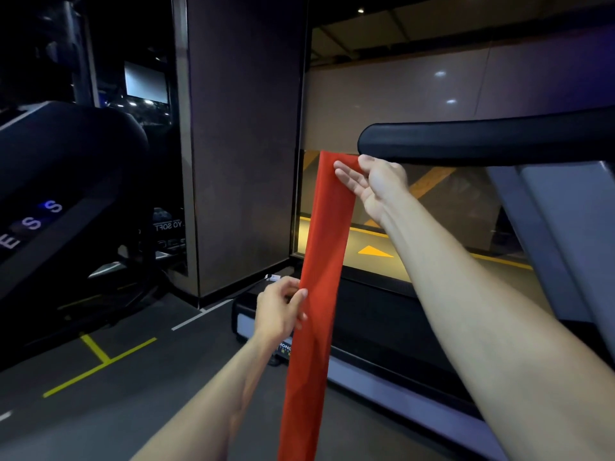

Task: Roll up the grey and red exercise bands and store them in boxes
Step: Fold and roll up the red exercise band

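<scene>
Red exercise band (pixel 324 261): hangs unrolled, full length, top to bottom edge. Your right hand (pixel 374 184) holds its top end just under the black treadmill handrail (pixel 482 141). Your left hand (pixel 279 311) pinches its left edge lower down. Grey floor (pixel 133 394) with yellow lines below.

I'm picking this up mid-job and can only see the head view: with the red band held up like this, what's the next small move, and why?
Probably start rolling from the top: curl the right hand over the red band's upper end. The band hangs flat and unrolled, the right hand holds its top edge near the black handrail, and the left hand pinches it lower down, keeping it straight. No box is in view yet.
</scene>
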